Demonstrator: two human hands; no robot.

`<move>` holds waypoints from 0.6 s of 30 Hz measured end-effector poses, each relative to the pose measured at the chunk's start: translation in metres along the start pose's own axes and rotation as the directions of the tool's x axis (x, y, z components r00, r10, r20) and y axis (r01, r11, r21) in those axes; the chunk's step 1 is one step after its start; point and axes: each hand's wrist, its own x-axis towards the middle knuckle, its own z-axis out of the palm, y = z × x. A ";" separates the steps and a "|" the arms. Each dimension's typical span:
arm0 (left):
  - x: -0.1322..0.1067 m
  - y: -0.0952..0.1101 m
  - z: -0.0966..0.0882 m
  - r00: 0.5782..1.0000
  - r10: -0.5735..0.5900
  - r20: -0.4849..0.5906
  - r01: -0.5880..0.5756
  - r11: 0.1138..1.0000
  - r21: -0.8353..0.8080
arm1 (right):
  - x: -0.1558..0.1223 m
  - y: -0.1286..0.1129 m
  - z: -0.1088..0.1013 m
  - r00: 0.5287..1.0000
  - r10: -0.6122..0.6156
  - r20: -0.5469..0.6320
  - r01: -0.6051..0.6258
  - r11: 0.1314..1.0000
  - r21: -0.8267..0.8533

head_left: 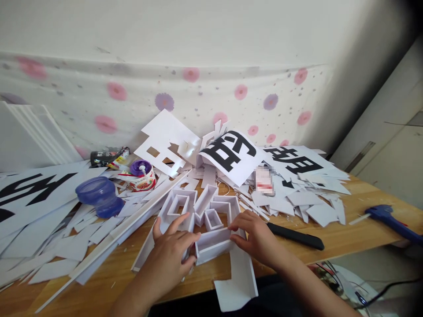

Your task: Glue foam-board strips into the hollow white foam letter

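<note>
On the table, white foam-board pieces with raised walls form a hollow character (211,251). My left hand (172,251) lies over its left part with fingers spread, the index fingertip by the left end of the lower trough-shaped piece. Below that fingertip my left thumb stands apart; what lies under the palm is hidden. My right hand (254,235) has its thumb and forefinger closed on the wall at the trough's right end. A small square frame (213,219) sits just above the trough. A flat white strip (236,279) with a raised edge extends toward me.
A black utility knife (295,236) and a blue glue gun (391,220) lie to the right. Offcuts (300,198), printed character sheets (228,154), a long strip (115,233), a blue plastic container (99,196) and a food tub (142,178) surround the work.
</note>
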 end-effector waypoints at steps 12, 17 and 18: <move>0.000 -0.010 0.008 0.998 0.048 -0.051 -0.047 0.998 0.029 | 0.008 0.053 -0.038 0.978 0.139 -0.154 -0.166 0.969 -0.184; 0.000 -0.015 0.011 0.995 0.069 -0.070 -0.064 0.996 0.061 | 0.012 0.107 -0.067 0.924 0.350 -0.152 -0.381 0.864 -0.330; 0.000 -0.016 0.012 0.994 0.077 -0.078 -0.071 0.995 0.072 | 0.011 0.111 -0.067 0.921 0.368 -0.129 -0.389 0.853 -0.348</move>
